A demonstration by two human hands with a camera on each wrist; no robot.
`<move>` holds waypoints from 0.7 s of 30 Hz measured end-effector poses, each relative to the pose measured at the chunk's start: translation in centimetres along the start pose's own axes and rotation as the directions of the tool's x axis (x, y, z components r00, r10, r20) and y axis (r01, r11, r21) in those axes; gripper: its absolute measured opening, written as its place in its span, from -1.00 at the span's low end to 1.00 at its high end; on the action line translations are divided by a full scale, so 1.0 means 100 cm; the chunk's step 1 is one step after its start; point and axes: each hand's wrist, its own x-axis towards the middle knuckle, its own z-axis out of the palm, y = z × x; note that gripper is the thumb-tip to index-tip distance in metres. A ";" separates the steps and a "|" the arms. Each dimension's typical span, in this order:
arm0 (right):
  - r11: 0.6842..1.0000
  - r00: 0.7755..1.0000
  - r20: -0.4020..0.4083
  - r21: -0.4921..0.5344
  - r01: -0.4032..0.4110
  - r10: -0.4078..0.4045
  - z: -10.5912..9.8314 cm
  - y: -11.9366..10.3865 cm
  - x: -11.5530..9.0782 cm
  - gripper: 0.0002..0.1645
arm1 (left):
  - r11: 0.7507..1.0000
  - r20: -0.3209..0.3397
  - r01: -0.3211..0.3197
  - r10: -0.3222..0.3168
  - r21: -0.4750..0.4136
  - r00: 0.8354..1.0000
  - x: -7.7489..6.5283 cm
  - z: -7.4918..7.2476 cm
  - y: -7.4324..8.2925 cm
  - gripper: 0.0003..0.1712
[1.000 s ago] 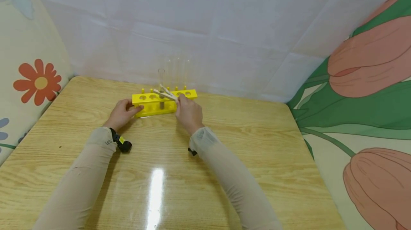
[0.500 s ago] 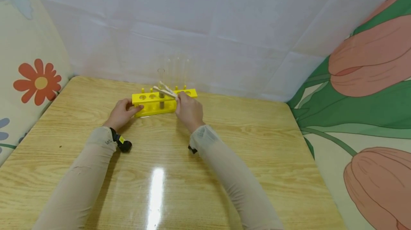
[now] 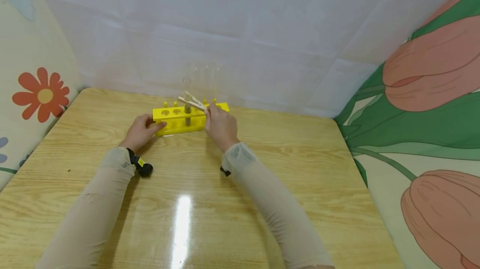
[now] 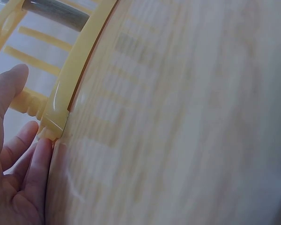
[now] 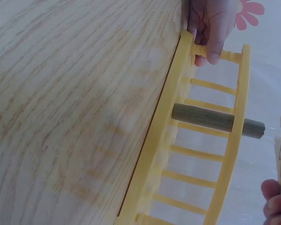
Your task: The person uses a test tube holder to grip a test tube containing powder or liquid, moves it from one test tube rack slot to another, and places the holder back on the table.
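Observation:
A yellow test tube rack (image 3: 161,114) stands at the back of the table. My left hand (image 3: 140,131) grips its left end, the thumb in front by the end post, fingers around the lower corner. A glass test tube with dark grey-green contents (image 5: 201,117) stands upright in the rack; its clear upper part shows faintly in the head view. My right hand (image 3: 222,127) holds a wooden test tube clamp (image 3: 195,103), whose jaws lie across the tube above the rack's top bar. Whether they squeeze the glass, I cannot tell.
Clear glass tubes (image 3: 207,81) rise behind the rack's right half, upside down, near the white backdrop (image 3: 262,52). Bare wood table (image 3: 281,164) extends in front and to the right. Floral-printed cloths flank the table.
The clamp in my right hand has moved slightly upward along the test tube, exposing more of the dark contents. The tube, rack and left hand stay in place.

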 end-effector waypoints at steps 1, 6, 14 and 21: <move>1.000 1.000 -0.003 -0.004 -0.001 0.001 0.000 0.000 0.000 -0.82 | 1.000 0.000 0.001 -0.001 -0.001 1.000 0.000 0.000 0.000 -0.27; 1.000 1.000 -0.017 -0.006 -0.006 0.006 -0.001 0.001 0.001 -0.83 | 1.000 0.007 0.008 -0.008 -0.013 1.000 0.000 0.000 0.000 -0.25; 1.000 0.999 -0.044 -0.001 0.005 -0.005 -0.004 -0.002 0.002 -0.86 | 1.000 0.009 0.020 -0.020 -0.021 1.000 -0.002 0.001 0.001 -0.20; 1.000 0.999 -0.037 -0.001 0.004 -0.004 -0.006 -0.001 0.004 -0.84 | 0.999 0.015 0.027 -0.027 -0.022 1.000 -0.002 0.001 0.003 -0.19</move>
